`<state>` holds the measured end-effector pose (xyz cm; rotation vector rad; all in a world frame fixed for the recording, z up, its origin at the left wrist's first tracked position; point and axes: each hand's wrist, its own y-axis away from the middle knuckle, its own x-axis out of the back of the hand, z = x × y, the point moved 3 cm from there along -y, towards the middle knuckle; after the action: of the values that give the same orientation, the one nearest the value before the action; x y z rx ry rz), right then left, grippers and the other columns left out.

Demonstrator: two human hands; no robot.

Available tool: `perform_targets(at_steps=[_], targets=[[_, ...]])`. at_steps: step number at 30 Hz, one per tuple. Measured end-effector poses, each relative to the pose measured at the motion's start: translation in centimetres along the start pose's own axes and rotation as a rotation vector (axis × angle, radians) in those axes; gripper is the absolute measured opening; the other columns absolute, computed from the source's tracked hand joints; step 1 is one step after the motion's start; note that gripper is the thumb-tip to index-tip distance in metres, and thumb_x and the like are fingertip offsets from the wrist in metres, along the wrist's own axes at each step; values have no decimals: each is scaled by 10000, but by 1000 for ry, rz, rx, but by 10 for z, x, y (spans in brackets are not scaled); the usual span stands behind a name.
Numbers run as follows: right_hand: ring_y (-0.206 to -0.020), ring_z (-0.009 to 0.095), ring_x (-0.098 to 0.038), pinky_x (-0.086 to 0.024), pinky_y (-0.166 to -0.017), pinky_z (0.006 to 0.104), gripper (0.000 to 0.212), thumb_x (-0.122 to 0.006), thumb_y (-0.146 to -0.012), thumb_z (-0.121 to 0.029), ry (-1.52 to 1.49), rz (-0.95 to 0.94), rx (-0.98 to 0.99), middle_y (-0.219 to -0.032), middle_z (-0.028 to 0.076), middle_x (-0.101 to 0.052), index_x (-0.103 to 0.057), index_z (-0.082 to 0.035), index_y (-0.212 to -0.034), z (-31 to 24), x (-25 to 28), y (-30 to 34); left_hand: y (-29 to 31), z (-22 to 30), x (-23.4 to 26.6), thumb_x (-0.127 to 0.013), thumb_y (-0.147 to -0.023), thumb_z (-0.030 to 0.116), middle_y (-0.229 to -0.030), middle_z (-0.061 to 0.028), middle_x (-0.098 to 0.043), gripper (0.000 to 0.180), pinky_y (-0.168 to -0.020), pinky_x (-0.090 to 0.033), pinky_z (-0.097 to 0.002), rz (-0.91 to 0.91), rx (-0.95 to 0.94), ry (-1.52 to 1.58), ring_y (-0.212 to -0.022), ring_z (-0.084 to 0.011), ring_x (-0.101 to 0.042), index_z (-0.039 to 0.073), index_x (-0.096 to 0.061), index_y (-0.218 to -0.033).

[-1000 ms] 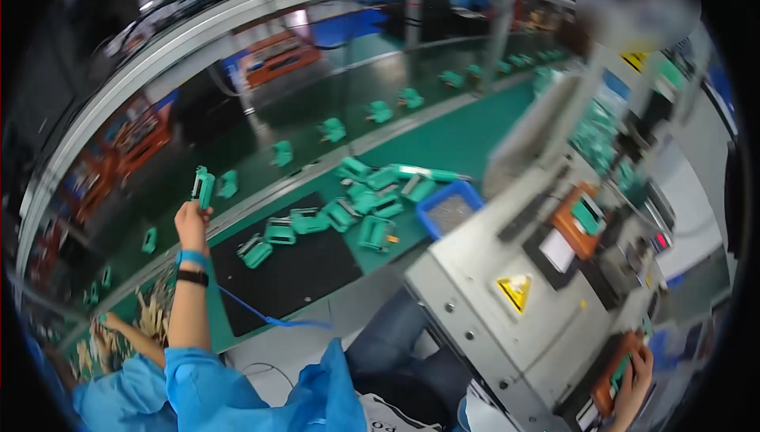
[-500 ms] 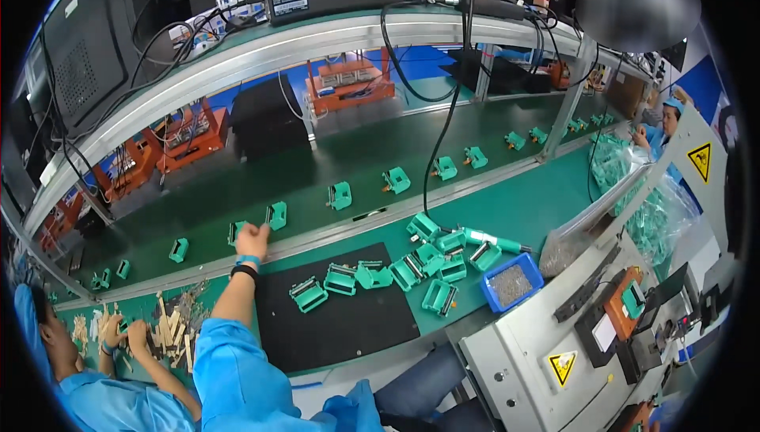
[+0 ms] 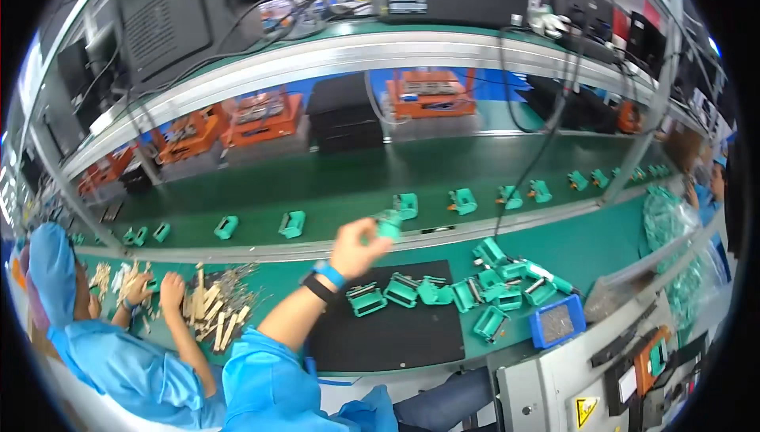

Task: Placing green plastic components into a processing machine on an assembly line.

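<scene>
My left hand (image 3: 360,248), wearing a blue band and a black band at the wrist, reaches forward over the front edge of the conveyor belt. Its fingers are closed on a green plastic housing (image 3: 389,224), blurred by motion. Just behind that piece, another green housing (image 3: 405,205) stands on the belt. Nearer to me, several green housings lie on a black mat (image 3: 380,337), one of them a housing (image 3: 366,300) close to my wrist. My right hand does not show.
More housings stand in a row along the green belt (image 3: 332,175). Right of the mat are a heap of housings (image 3: 507,289) and a blue tray (image 3: 582,312) of small metal parts. At left, a co-worker's hands (image 3: 170,293) work beside scattered wooden strips (image 3: 214,305).
A green housing has come off the belt into my left hand. The whole view has swung, so the scene sits further right in the picture.
</scene>
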<state>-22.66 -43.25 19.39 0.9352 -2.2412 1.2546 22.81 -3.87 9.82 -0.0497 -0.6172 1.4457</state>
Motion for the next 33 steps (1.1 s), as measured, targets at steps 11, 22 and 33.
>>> perform_targets(at_steps=[11, 22, 33], targets=[[-1151, 269, -484, -389, -964, 382, 531, -538, -934, -282, -820, -439, -286, -1284, 192, -480, -402, 59, -1317, -15, -172, -5, 140, 181, -114, -686, -715, 308, -1072, -148, -600, 330, -721, -466, -412, -615, -889, 257, -944, -345, -563, 38, -605, -885], [-706, 113, -490, -400, -612, 228, 246, -585, -881, -45, -910, -187, -557, -901, 65, -575, -508, 25, -1103, 22, -175, 20, 168, 169, -149, -581, -800, 244, -1080, -103, -577, 198, -693, -436, -431, -432, -870, 381, -964, -322, -545, 94, -617, -924], [-715, 138, -492, -418, -634, 258, 215, -592, -880, -70, -687, -150, -509, -878, 95, -565, -512, 38, -1047, 25, -198, 17, 153, 114, -163, -615, -803, 427, -1054, -91, -588, 445, -708, -451, -416, -342, -776, 406, -912, -316, -546, 65, -593, -1061]])
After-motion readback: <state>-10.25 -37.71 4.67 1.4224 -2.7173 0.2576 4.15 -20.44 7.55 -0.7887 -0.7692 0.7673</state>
